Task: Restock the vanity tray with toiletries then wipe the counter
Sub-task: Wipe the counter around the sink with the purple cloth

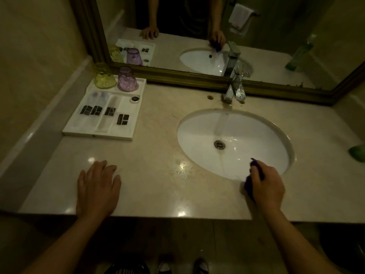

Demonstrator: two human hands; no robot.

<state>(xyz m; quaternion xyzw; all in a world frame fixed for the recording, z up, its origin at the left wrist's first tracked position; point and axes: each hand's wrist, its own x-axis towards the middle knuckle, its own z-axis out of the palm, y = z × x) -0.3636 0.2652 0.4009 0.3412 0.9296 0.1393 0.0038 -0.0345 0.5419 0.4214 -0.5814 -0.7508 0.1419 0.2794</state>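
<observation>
A white vanity tray (126, 136) sits at the back left of the beige marble counter (154, 175). It holds several white packets with dark labels (92, 110), a yellow-green glass (103, 76) and a purple glass (127, 79), both upside down. My left hand (97, 189) rests flat on the counter near the front edge, fingers apart. My right hand (266, 183) is closed on a dark purple cloth (249, 184) at the front rim of the sink (233, 143).
Water runs from the chrome tap (231, 89) into the white basin. A gold-framed mirror (177, 76) runs along the back wall. A green object (357, 152) lies at the far right edge. Wet patches glisten on the counter (181, 169) left of the sink.
</observation>
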